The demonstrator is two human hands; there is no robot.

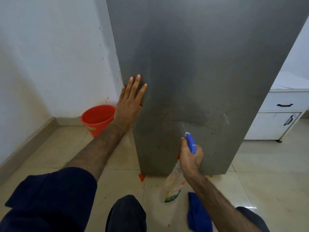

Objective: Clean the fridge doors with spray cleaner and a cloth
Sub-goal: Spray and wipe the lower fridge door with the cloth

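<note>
Gripping the neck of the spray bottle (177,180) at about five o'clock in the view, the right hand (190,158) is closing its grip fully around it, with a finger lying at the trigger under the blue nozzle head (191,144), which is pointing up at the lower part of the grey fridge door (192,72). The left hand (130,99), at about nine o'clock, is lying flat and open against the door's left edge, holding nothing. Dark specks are dotting the door's lower panel near the nozzle. The blue cloth (197,213) is lying on the tiled floor (259,173) at about five o'clock, just beside the right forearm. A red bucket (97,119) is standing on the floor left of the fridge. The clear bottle is probably light and slightly squashy, possibly slick if wet, so the neck just under the head looks the surest place to hold. The cloth is likely to be soft and limp, best bunched in the palm.
</note>
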